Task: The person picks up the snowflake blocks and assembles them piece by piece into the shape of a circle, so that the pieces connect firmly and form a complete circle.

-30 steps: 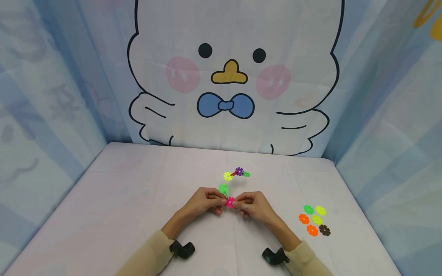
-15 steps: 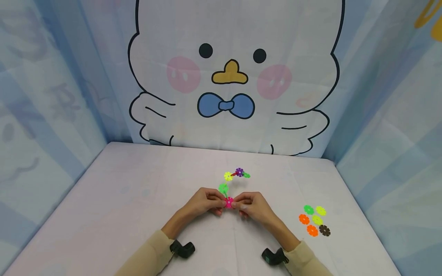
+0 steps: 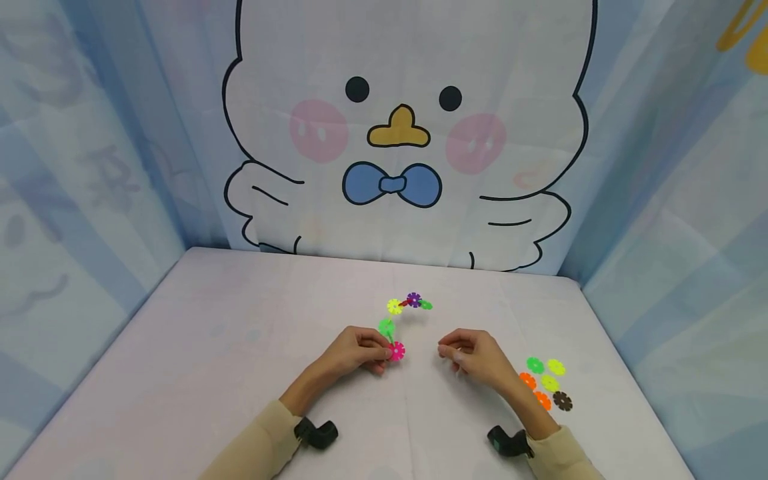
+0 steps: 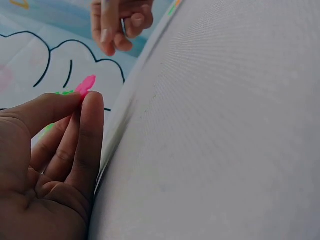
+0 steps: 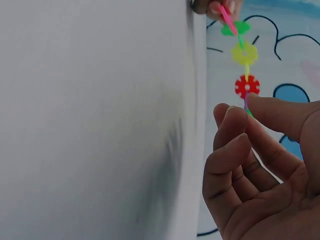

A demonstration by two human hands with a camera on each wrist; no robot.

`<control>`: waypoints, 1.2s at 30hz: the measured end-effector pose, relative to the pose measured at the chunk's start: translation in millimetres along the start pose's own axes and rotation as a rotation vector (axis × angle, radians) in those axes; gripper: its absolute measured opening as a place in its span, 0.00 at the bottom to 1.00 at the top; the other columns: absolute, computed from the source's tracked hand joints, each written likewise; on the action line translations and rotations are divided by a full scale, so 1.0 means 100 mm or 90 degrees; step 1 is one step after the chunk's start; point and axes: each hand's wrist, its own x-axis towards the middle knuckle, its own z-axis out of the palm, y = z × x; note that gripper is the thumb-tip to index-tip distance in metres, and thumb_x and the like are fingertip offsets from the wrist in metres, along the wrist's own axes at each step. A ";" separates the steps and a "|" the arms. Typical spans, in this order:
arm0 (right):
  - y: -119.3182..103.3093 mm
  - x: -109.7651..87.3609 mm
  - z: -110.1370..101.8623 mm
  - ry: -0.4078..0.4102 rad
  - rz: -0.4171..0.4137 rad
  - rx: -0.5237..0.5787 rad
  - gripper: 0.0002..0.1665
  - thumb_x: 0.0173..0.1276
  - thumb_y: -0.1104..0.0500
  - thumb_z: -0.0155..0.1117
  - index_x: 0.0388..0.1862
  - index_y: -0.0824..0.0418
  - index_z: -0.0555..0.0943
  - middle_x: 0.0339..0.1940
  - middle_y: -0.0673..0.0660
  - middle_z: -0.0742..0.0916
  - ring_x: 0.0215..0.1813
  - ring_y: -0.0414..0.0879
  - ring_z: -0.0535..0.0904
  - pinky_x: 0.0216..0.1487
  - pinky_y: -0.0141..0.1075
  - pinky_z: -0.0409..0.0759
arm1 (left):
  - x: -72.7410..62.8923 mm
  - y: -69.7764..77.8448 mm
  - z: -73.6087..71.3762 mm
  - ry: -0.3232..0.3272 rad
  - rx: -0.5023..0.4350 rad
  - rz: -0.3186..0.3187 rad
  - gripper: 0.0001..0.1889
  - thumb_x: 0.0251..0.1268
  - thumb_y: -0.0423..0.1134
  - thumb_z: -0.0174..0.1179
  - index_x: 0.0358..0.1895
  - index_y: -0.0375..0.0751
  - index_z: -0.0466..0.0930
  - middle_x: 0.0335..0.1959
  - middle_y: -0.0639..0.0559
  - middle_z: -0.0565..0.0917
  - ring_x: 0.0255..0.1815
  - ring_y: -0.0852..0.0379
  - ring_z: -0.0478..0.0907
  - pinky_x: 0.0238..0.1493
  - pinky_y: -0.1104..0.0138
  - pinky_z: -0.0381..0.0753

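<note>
With thumb and forefinger my left hand [image 3: 359, 348] pinches the pink notched snowflake disc [image 3: 398, 351] by its edge. This disc ends a curved chain of linked discs, with a green disc [image 3: 387, 327], a yellow disc [image 3: 394, 307], a red disc [image 5: 247, 87], a purple disc [image 3: 414, 300] and another green disc [image 3: 427, 305] further along. Apart from the chain, to its right, my right hand [image 3: 477, 357] has loosely bent fingers and holds nothing. In the right wrist view its fingertips overlap the purple disc, which lies farther back.
Several loose discs lie on the white table [image 3: 240, 373] at the right, among them a green one [image 3: 535, 365], a yellow one [image 3: 549, 383] and a brown one [image 3: 563, 401]. My right forearm partly covers the orange discs [image 3: 527, 381]. A printed cloth [image 3: 396, 227] stands behind.
My right hand has let go of the pink disc and moved right, toward the loose discs. My left hand keeps its pinch, almost unmoved.
</note>
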 end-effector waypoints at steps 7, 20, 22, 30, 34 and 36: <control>0.30 -0.20 -0.49 0.060 -0.003 -0.089 0.14 0.75 0.54 0.71 0.52 0.62 0.88 0.36 0.58 0.90 0.27 0.43 0.81 0.25 0.31 0.77 | 0.00 -0.01 -0.01 0.000 0.002 0.003 0.09 0.70 0.35 0.71 0.47 0.32 0.88 0.32 0.47 0.91 0.27 0.59 0.87 0.38 0.65 0.93; 0.70 -0.57 -1.11 0.104 0.057 -0.266 0.21 0.70 0.47 0.76 0.50 0.62 0.88 0.35 0.52 0.87 0.31 0.40 0.77 0.28 0.32 0.75 | 0.00 0.00 -0.01 0.001 -0.005 -0.001 0.10 0.70 0.35 0.70 0.47 0.32 0.87 0.33 0.47 0.91 0.28 0.58 0.87 0.38 0.65 0.93; 0.75 -0.60 -1.14 0.102 0.079 -0.284 0.25 0.69 0.45 0.76 0.52 0.63 0.87 0.35 0.52 0.87 0.32 0.42 0.77 0.26 0.32 0.73 | -0.01 0.00 -0.01 0.002 -0.004 -0.003 0.10 0.70 0.35 0.71 0.48 0.32 0.87 0.33 0.47 0.91 0.29 0.58 0.87 0.39 0.65 0.93; 0.83 -0.57 -1.16 0.087 0.111 -0.306 0.35 0.68 0.43 0.77 0.59 0.69 0.83 0.36 0.56 0.88 0.33 0.45 0.77 0.27 0.33 0.73 | 0.00 0.01 0.00 0.005 0.007 0.003 0.11 0.70 0.36 0.71 0.48 0.31 0.87 0.34 0.47 0.91 0.28 0.59 0.87 0.39 0.65 0.93; 0.83 -0.57 -1.16 0.092 0.107 -0.313 0.29 0.69 0.46 0.77 0.56 0.68 0.86 0.36 0.55 0.88 0.34 0.46 0.76 0.27 0.33 0.73 | 0.00 0.01 0.01 0.002 0.004 0.000 0.11 0.71 0.35 0.70 0.49 0.30 0.87 0.34 0.48 0.91 0.28 0.60 0.87 0.39 0.65 0.93; 0.82 -0.57 -1.17 0.096 0.103 -0.314 0.27 0.69 0.47 0.77 0.54 0.67 0.87 0.36 0.55 0.88 0.34 0.46 0.76 0.28 0.33 0.73 | -0.01 0.01 0.01 0.002 0.001 -0.003 0.11 0.70 0.35 0.70 0.49 0.30 0.86 0.34 0.47 0.91 0.29 0.60 0.87 0.39 0.66 0.93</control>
